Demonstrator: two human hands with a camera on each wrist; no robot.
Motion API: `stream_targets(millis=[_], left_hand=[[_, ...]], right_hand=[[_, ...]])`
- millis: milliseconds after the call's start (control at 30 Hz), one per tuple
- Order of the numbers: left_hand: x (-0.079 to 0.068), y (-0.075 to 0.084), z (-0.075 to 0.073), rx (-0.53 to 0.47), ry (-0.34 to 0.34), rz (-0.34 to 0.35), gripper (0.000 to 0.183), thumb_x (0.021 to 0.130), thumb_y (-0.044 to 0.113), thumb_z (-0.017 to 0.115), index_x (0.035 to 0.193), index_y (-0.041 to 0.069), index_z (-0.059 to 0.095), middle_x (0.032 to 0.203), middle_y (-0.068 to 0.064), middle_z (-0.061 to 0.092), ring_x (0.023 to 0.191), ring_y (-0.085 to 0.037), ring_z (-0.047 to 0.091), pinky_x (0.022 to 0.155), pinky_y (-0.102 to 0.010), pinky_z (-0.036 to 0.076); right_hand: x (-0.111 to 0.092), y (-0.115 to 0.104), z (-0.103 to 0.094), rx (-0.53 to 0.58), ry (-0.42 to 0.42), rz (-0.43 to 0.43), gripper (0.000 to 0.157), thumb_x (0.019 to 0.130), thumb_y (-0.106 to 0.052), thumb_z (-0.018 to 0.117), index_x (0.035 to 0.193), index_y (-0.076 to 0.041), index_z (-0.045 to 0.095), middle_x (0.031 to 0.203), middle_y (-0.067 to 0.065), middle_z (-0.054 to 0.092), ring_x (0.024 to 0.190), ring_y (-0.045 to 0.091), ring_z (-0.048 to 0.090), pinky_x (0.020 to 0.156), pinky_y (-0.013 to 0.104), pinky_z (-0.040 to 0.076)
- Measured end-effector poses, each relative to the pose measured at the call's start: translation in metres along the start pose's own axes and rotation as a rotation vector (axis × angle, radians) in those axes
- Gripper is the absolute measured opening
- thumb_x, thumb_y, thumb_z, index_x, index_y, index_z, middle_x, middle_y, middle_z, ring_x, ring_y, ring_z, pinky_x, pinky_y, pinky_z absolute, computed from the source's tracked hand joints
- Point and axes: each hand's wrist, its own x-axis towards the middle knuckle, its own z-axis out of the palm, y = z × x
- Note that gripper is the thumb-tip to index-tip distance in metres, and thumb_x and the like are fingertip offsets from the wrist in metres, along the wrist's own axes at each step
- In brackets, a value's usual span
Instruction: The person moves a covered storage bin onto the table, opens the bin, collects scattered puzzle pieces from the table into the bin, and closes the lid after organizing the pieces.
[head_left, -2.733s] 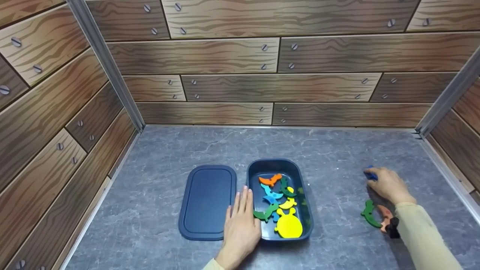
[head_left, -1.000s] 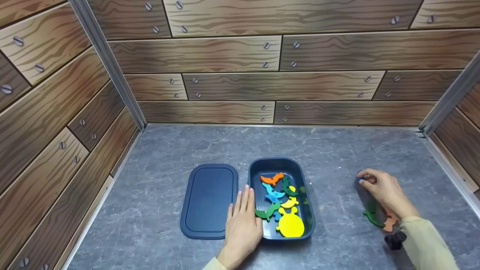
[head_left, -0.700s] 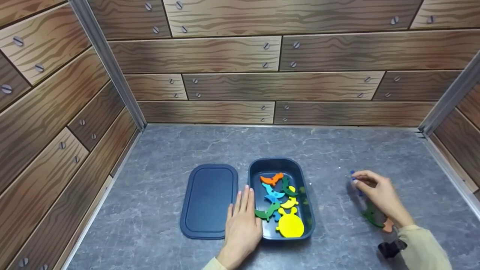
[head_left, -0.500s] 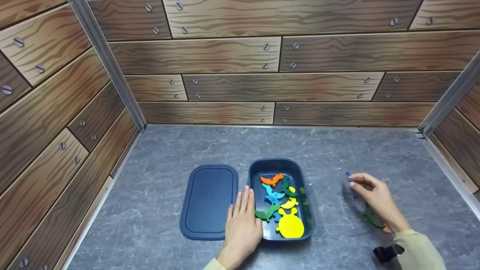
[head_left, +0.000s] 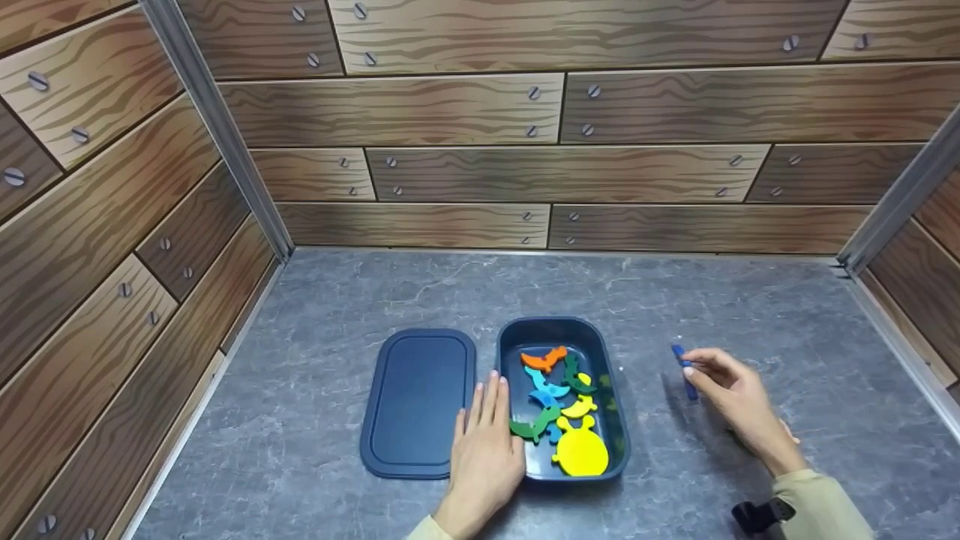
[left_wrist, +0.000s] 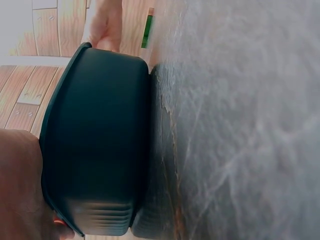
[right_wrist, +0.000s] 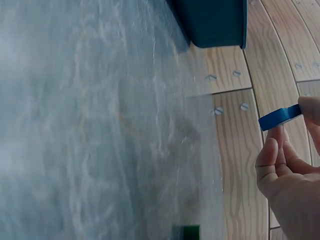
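Observation:
My right hand [head_left: 742, 401] pinches a blue toy piece [head_left: 688, 384] between thumb and fingers, to the right of the dark blue box [head_left: 616, 420]. In the right wrist view that blue piece [right_wrist: 277, 118] looks thick and flat-sided, held off the table. With straight fingers, my left hand [head_left: 486, 457] rests along the box's left rim. Inside the box lie several toy pieces: an orange one [head_left: 544, 359], a green one [head_left: 536, 425], a light blue one [head_left: 546, 384], small yellow ones and a large round yellow piece [head_left: 582, 451].
The box's lid [head_left: 420, 405] lies flat on the grey marbled table, left of the box. A green piece [right_wrist: 191, 232] on the table shows in the right wrist view; my right hand mostly hides it in the head view. Wood-patterned walls [head_left: 555, 172] surround the table.
My right hand has picked up the blue piece and carried it left, toward the box. The left hand stays on the box rim.

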Motion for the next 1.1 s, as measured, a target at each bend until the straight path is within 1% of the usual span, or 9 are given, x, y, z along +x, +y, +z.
stream_targets(millis=[100,233,367,500,767,900,1100], left_hand=[[0.0,-0.001,0.0,-0.004,0.012,0.008,0.067,0.093,0.018,0.045,0.157,0.01,0.027,0.163,0.0,0.016,0.148,-0.023,0.017,0.112,-0.057,0.023],[0.0,-0.001,0.0,-0.006,0.008,0.007,0.067,0.093,0.017,0.046,0.157,0.01,0.027,0.164,0.0,0.016,0.148,-0.024,0.017,0.112,-0.057,0.023],[0.0,-0.001,0.0,-0.001,0.001,0.004,0.067,0.093,0.018,0.046,0.157,0.01,0.027,0.164,0.0,0.016,0.148,-0.024,0.017,0.113,-0.057,0.023],[0.001,0.0,0.0,-0.002,-0.004,0.002,0.067,0.093,0.018,0.046,0.157,0.01,0.026,0.164,0.0,0.015,0.148,-0.024,0.017,0.113,-0.057,0.023],[0.001,-0.001,0.0,0.003,-0.006,0.005,0.066,0.094,0.018,0.046,0.157,0.01,0.026,0.164,0.0,0.015,0.148,-0.023,0.016,0.113,-0.056,0.023],[0.0,-0.001,0.001,0.004,-0.001,0.006,0.067,0.094,0.018,0.046,0.157,0.01,0.026,0.164,0.0,0.015,0.148,-0.023,0.016,0.113,-0.057,0.023],[0.0,0.0,0.0,-0.007,-0.007,-0.003,0.067,0.093,0.017,0.045,0.157,0.01,0.025,0.164,0.0,0.015,0.148,-0.024,0.017,0.113,-0.058,0.022]], right_hand=[[0.0,-0.006,0.006,0.032,0.006,-0.017,0.024,0.093,-0.001,0.064,0.115,0.009,0.063,0.114,0.016,0.063,0.102,0.014,0.063,0.086,0.02,0.049],[0.0,-0.014,0.013,0.054,0.008,-0.006,0.024,0.093,-0.001,0.064,0.116,0.008,0.064,0.115,0.017,0.063,0.102,0.015,0.063,0.084,0.022,0.051],[0.001,-0.022,0.019,0.059,-0.001,-0.003,0.024,0.093,-0.001,0.064,0.116,0.007,0.064,0.117,0.02,0.062,0.102,0.022,0.062,0.083,0.023,0.051],[0.001,-0.029,0.024,0.041,-0.02,-0.009,0.025,0.094,-0.003,0.064,0.117,0.005,0.064,0.12,0.018,0.06,0.104,0.026,0.06,0.082,0.024,0.052],[0.001,-0.04,0.037,0.052,-0.05,-0.054,0.022,0.093,0.001,0.063,0.115,0.005,0.064,0.123,0.018,0.059,0.102,0.022,0.06,0.076,0.026,0.053],[0.002,-0.046,0.044,0.027,-0.066,-0.069,0.021,0.093,0.0,0.063,0.114,0.0,0.066,0.123,0.015,0.06,0.1,0.02,0.06,0.074,0.026,0.052],[0.003,-0.057,0.056,-0.075,-0.084,-0.128,0.018,0.092,0.0,0.066,0.109,-0.005,0.069,0.122,0.009,0.063,0.098,0.018,0.059,0.076,0.023,0.048]])
